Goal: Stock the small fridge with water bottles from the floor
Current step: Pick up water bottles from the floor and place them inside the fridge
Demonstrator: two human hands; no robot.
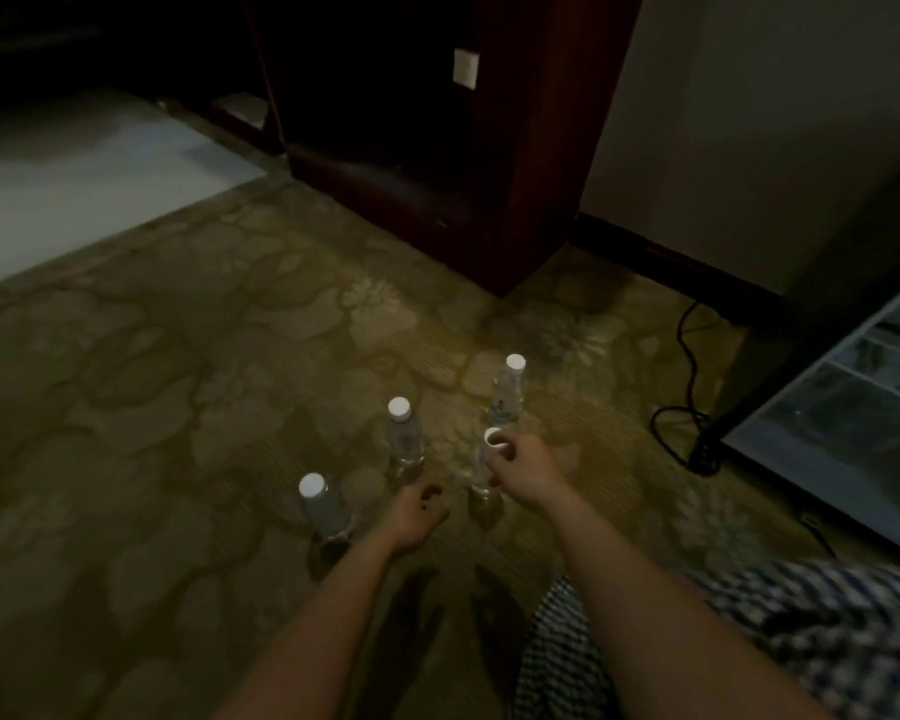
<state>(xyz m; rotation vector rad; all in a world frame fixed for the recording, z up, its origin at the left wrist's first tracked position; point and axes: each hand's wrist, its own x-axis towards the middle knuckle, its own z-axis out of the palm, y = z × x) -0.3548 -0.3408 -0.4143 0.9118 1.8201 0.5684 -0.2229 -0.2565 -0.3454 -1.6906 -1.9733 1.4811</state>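
Down on the carpet, the leftmost bottle stands upright, the second bottle just beyond the left hand, which hangs loosely curled and empty. The right hand grips the third bottle near its cap; the fourth bottle stands behind, the small fridge far right.

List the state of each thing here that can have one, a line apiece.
Far clear plastic water bottle with white cap: upright, capped, untouched.
Middle clear bottle: upright, capped.
Nearest clear bottle: upright, capped, untouched.
Fourth clear bottle: upright, capped, held by its neck.
Right hand: grips the fourth bottle's neck.
Left hand: loosely curled, holds nothing.
Small fridge: open, pale shelves showing.
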